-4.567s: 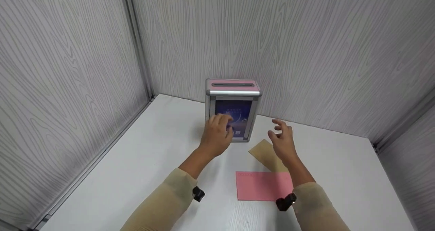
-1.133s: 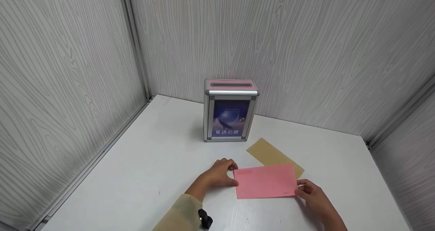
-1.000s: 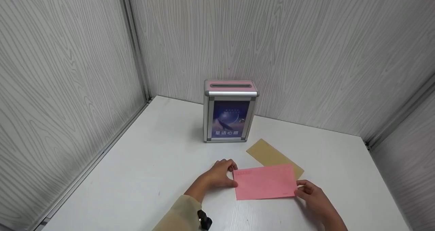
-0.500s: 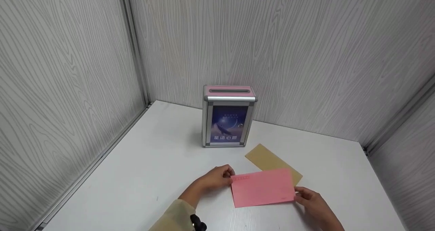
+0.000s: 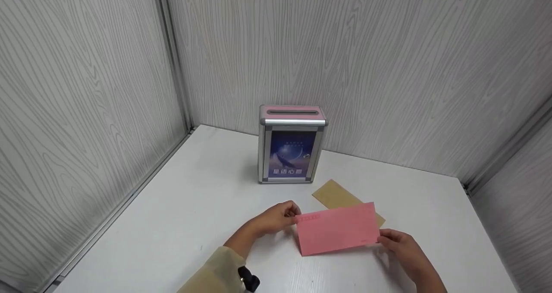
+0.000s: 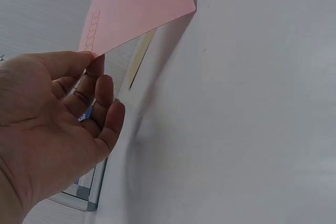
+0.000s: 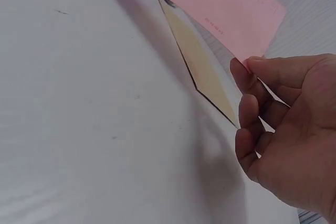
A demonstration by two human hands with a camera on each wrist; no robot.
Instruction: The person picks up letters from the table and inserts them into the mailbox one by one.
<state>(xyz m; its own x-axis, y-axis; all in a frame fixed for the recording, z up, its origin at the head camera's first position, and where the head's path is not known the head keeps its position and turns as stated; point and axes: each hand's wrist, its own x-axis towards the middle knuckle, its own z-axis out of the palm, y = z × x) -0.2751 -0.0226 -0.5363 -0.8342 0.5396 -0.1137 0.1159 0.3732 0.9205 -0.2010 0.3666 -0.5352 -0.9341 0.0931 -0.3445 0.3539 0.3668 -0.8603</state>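
Higher from the table (image 5: 194, 198) than half a second before, the pink envelope (image 5: 337, 229) is now tilted, with its right end rising more; some seconds earlier it lies flat and neither hand holds it. At present it is stretched between both hands, in front of the suggestion box, and its lower left corner seems to touch the table. The left hand (image 5: 274, 218) pinches the upper left corner between thumb and forefinger, close to the row of printed small squares; its other fingers are loosely bent and hold nothing. The right hand (image 5: 403, 245) pinches the lower right corner in the same manner, its remaining fingers also curled.

Partly covered in the head view by the pink envelope, a brown kraft envelope (image 5: 336, 193) lies slantwise on the table. Behind, near the rear wall (image 5: 302, 47), stands upright the silver-framed suggestion box (image 5: 292, 155), with a slot (image 5: 293, 111) in its pink top and a whale picture on its door. One beige sleeve (image 5: 215, 271) covers the left forearm.
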